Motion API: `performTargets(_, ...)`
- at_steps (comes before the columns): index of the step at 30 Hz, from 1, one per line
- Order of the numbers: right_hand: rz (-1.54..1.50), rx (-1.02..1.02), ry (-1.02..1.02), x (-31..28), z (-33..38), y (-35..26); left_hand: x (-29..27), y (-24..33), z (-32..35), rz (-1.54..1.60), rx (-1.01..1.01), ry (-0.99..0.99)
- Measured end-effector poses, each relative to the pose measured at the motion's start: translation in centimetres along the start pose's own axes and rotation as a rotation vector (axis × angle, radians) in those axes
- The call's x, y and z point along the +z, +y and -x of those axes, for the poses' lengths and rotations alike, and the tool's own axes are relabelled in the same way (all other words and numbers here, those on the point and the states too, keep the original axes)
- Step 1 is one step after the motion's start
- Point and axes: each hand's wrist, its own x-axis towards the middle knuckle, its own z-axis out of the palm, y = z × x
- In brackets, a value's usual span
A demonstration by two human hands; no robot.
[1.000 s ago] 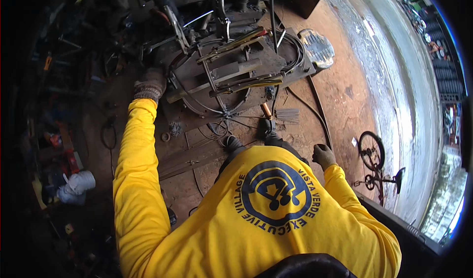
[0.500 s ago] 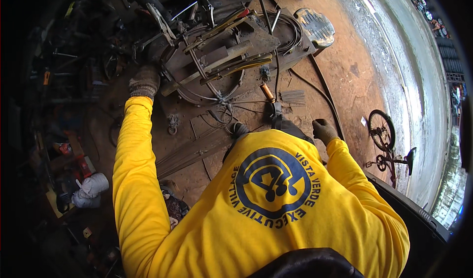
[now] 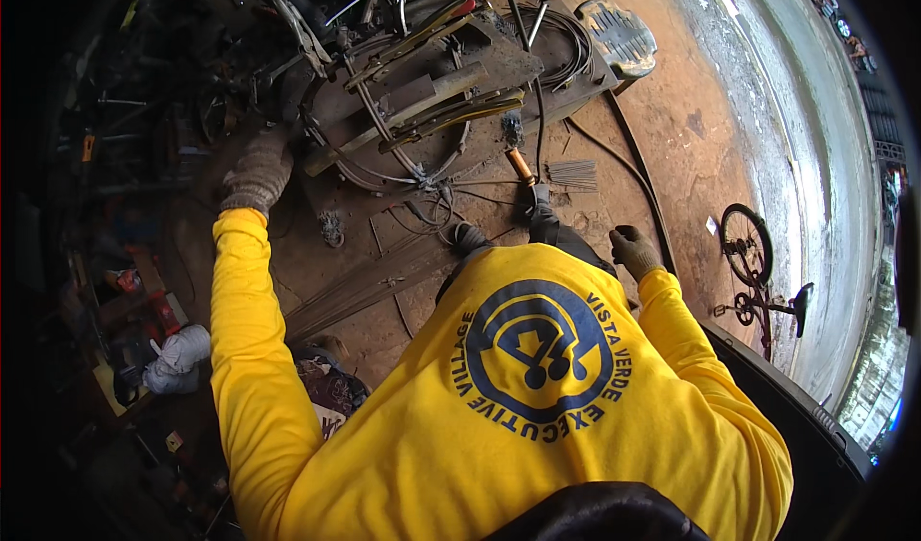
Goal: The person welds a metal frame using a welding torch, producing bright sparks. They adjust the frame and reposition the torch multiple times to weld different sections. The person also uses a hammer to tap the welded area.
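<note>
My left hand, in a grey-brown knit glove, is at the left edge of a dark metal workbench. Its fingertips fade into shadow, so whether they grip anything is hidden. My right hand, gloved in brown, hangs low beside my right leg with the fingers curled in and nothing visible in them. On the bench ahead lies a round metal frame of bent bars. Long yellow-handled tools rest across it, beside a length of angle iron.
An orange-brown cylindrical handle is near my foot. Thin rods lie on the floor to its right. Dark cables cross the brown floor. A worn stool top stands beyond the bench, and a bicycle at right.
My left hand has drawn back a little, down and to the left, from the round frame. My right hand has hardly moved.
</note>
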Motion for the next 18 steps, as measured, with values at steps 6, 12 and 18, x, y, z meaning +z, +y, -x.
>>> performTargets(6,0.059,-0.191,-0.032,0.9,0.4,-3.1,-5.9,6.0,8.7,0.579,-0.251,0.233)
performTargets(12,-0.033,-0.623,-0.505,3.9,7.4,-17.3,-7.7,19.3,14.9,0.649,0.157,0.360)
performTargets(18,-0.209,-0.857,-0.685,5.9,10.0,-24.0,-9.2,27.8,9.9,0.577,0.239,0.116)
